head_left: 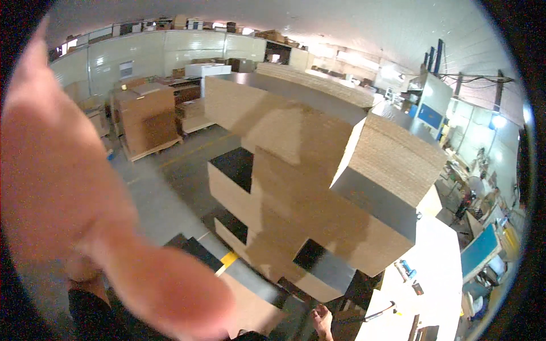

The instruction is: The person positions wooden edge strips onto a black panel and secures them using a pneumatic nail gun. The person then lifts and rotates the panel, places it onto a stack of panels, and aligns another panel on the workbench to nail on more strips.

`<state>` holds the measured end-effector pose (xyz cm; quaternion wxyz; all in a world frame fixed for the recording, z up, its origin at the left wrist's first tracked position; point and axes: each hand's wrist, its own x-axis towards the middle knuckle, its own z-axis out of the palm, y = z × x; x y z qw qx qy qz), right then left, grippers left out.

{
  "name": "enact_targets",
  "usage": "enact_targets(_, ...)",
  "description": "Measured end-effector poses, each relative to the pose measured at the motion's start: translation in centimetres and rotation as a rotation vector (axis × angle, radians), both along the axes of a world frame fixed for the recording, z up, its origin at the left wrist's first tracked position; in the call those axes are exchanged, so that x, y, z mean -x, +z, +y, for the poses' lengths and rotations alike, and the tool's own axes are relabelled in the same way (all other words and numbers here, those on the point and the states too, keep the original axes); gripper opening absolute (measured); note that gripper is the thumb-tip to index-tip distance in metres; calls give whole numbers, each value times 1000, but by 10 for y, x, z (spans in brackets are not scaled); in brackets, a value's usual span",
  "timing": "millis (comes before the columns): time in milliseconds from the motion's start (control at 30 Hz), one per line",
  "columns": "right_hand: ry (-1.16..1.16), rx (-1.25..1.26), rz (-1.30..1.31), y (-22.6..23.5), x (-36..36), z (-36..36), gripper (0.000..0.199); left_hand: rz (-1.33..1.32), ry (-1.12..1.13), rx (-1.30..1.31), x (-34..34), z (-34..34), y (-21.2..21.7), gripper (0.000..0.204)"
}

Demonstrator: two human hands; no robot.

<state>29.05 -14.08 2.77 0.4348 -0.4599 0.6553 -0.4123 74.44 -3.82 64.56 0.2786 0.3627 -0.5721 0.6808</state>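
Observation:
Very close and blurred, my left hand [68, 170] fills the left side. Its thumb stands out from the fingers, stretched toward the lower middle, and nothing shows between them; the fingertips are partly cut off by the rim. Low in the middle is my right hand [322, 323], small, with its fingers curled round the dark handle end of a hammer [380, 313]. The hammer's head points right, over the white tabletop [438, 250]. In front of me stands a large brown board assembly [284, 187] of stepped, box-like parts with grey faces and dark openings.
On the white tabletop lie a blue power tool [406, 269] and a small dark block [418, 288]. A stack of brown cartons [149, 122] stands on a pallet at the back left. Leaning at the right is a teal panel [480, 253], among clutter.

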Motion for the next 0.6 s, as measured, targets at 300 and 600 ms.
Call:
enact_targets(300,-89,572,224,235,-18,-85,32,258,-878,-298,-17,-226,-61,81)
enact_targets(600,-33,1104,856,517,-146,-170,44,308,-641,-713,-18,-470,-100,89)
